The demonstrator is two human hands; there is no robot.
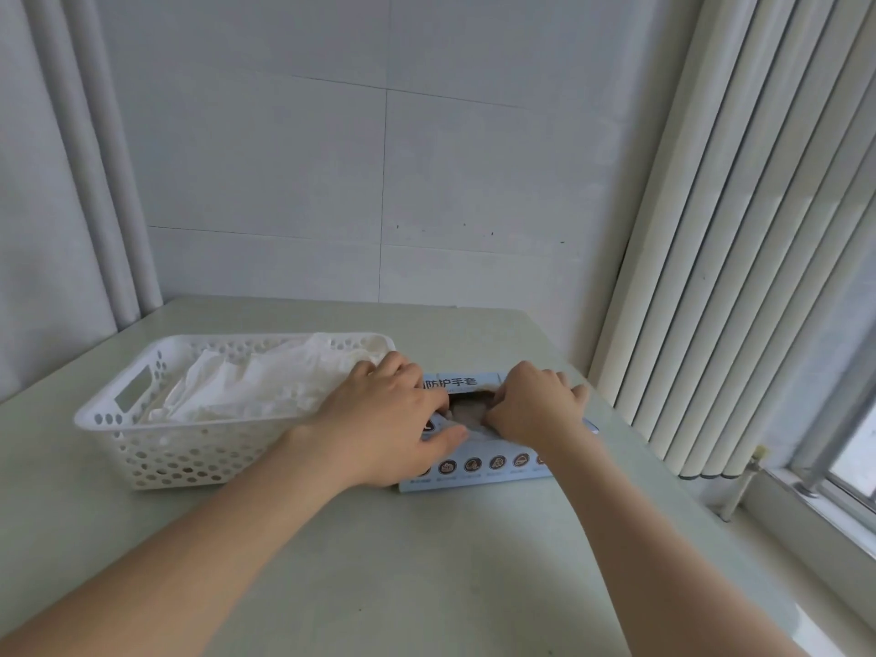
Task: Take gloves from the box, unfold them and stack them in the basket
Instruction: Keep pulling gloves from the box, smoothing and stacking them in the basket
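A flat light-blue glove box (479, 467) lies on the table right of the basket, its oval opening (467, 407) facing up. My left hand (384, 419) rests on the box's left part, fingers spread over the top and thumb lying along the opening's front edge. My right hand (535, 407) sits on the right part with its fingers curled and its thumb side dipped into the opening, pinching a pale glove (474, 431) at the opening's front edge. The white perforated basket (189, 452) at the left holds a pile of unfolded white gloves (265, 386).
The pale green table (426, 561) meets a grey panelled wall at the back. White vertical blinds (739, 230) hang at the right above a windowsill (806, 514). The basket touches the box's left side.
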